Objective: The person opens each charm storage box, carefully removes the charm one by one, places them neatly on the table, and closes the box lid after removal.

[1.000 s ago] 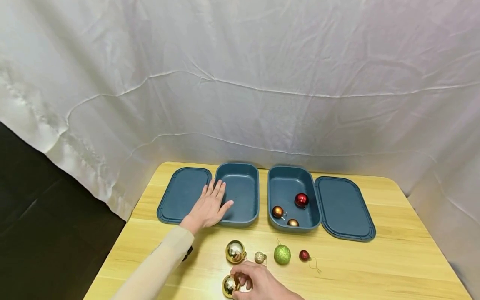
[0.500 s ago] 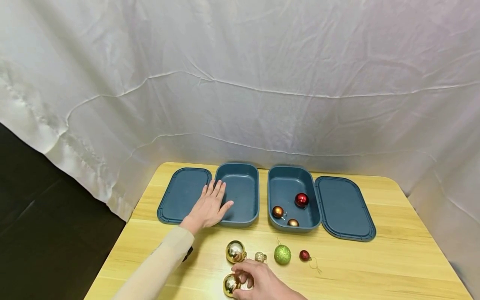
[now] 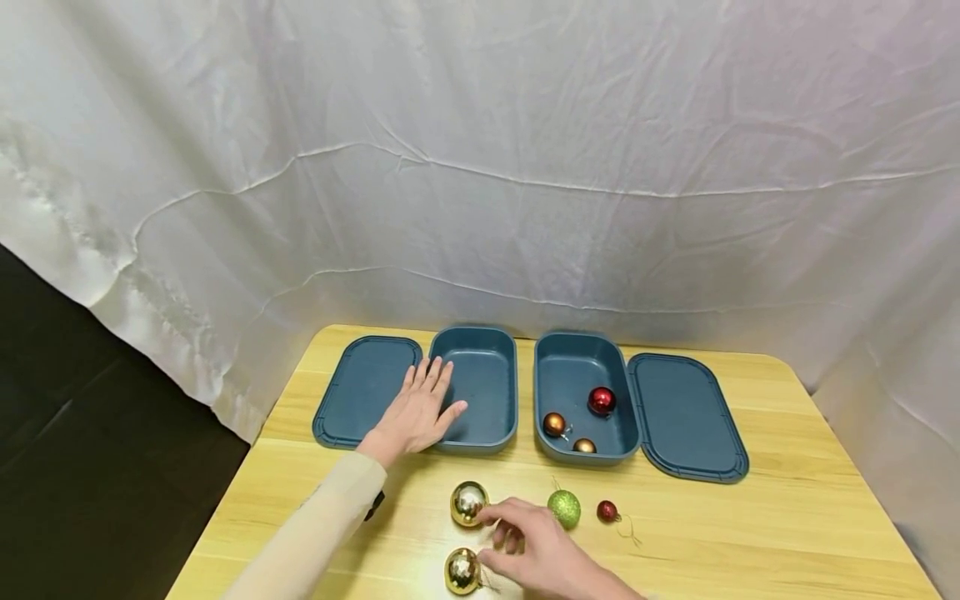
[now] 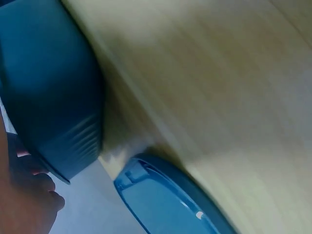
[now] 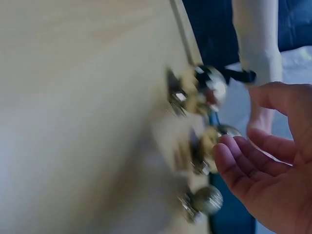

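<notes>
My left hand [image 3: 412,412] lies with fingers straight over the near-left rim of the left blue box [image 3: 486,392]. In the left wrist view its fingers show beside the box's wall [image 4: 58,97]. My right hand [image 3: 536,546], fingers loosely bent and holding nothing, hovers right of two shiny gold baubles. One gold bauble [image 3: 469,503] sits farther back, the other [image 3: 462,571] nearer me. A small glittery gold bauble [image 5: 208,200] shows in the right wrist view; the hand hides it in the head view. A green glitter bauble [image 3: 564,508] is just beyond the hand.
The right blue box [image 3: 570,375] holds a red bauble [image 3: 602,401] and two copper-coloured baubles [image 3: 554,424]. Blue lids [image 3: 367,392] lie outside both boxes. A small red bauble [image 3: 607,512] with a string sits on the wooden table [image 3: 750,542]. A pale curtain hangs behind.
My right hand has moved off the nearer gold bauble, rightward and slightly back, its thumb and finger now apart from it. That bauble stays on the table. The left hand keeps its place.
</notes>
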A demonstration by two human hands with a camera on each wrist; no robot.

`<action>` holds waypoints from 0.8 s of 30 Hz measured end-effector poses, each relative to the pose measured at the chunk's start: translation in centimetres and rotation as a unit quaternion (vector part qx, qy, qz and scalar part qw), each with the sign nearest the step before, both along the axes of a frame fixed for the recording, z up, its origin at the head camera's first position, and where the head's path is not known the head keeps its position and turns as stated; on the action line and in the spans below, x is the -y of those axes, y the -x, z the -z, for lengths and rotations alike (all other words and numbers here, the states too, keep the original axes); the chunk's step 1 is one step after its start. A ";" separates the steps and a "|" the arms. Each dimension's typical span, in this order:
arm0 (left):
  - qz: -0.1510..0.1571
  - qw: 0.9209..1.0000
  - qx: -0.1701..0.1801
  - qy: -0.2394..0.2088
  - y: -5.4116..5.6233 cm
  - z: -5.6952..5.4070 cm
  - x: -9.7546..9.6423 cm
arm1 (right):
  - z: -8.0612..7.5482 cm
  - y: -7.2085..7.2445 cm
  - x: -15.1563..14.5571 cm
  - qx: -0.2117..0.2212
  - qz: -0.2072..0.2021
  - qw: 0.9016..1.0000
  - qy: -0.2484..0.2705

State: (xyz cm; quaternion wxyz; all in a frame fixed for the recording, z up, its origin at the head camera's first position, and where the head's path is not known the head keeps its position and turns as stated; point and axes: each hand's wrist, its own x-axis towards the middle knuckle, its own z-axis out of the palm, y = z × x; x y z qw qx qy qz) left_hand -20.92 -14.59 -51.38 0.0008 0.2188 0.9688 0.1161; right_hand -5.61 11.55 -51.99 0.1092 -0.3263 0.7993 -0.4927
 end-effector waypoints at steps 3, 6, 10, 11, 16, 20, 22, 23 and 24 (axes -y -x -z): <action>0.013 1.000 -0.008 -0.006 0.2 -0.4 -0.6 | -1.1 0.9 -1.1 -0.016 0.045 0.999 -0.005; 0.033 0.999 -0.012 -0.017 0.3 -0.8 -1.7 | -2.1 2.2 -2.4 -0.024 0.089 0.996 -0.016; 0.060 0.998 -0.006 -0.022 0.2 -0.9 -3.3 | -3.1 4.1 -4.0 -0.036 0.133 0.990 -0.024; 0.065 0.998 -0.006 -0.017 0.2 -0.8 -3.8 | -3.3 4.7 -4.4 -0.040 0.143 0.989 -0.026; 0.103 0.995 -0.007 0.004 0.2 -0.5 -6.1 | -3.8 7.8 -6.2 -0.040 0.192 0.980 -0.039; 0.129 0.991 -0.003 0.019 0.3 -0.4 -7.9 | -3.6 9.8 -7.4 -0.021 0.219 0.974 -0.061; 0.138 0.990 -0.008 0.029 0.5 -0.5 -8.7 | -3.4 10.6 -7.7 -0.007 0.224 0.972 -0.075; 0.142 0.989 -0.014 0.033 0.7 -0.5 -9.0 | -3.4 10.9 -7.9 -0.002 0.223 0.971 -0.081; 0.146 0.988 -0.018 0.037 0.8 -0.5 -9.4 | -3.3 11.2 -7.9 0.003 0.226 0.970 -0.087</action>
